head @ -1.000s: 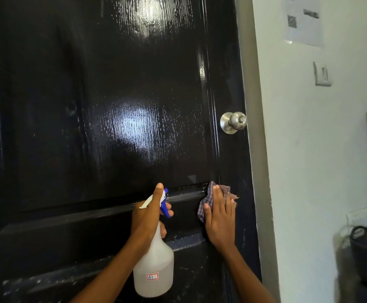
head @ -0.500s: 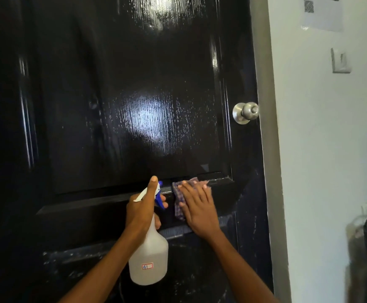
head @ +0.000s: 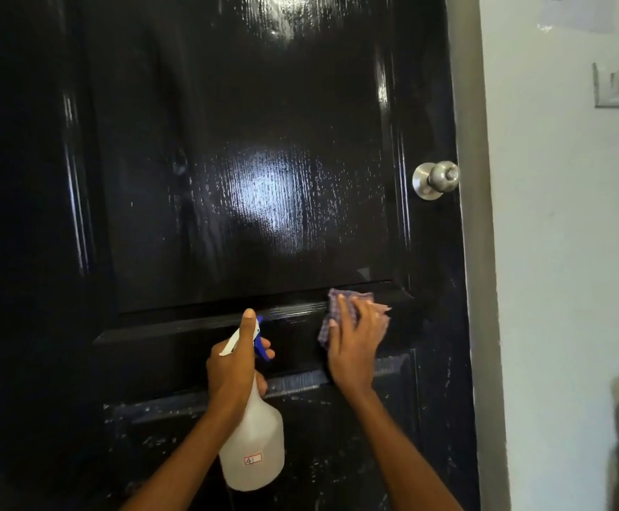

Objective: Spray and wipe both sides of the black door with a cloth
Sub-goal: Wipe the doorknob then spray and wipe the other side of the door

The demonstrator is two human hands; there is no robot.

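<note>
**Wiping the middle bar of the door**

Head view: the right hand (head: 354,348) presses flat, fingers spread, on a checked purple cloth (head: 328,326) against the shiny black wooden door (head: 249,160). This is the wiping step. The left hand (head: 232,374) grips a white plastic spray bottle (head: 254,448), standing upright, nozzle aimed at the door. Next, I think, wipe along the bar, then lower.
</note>
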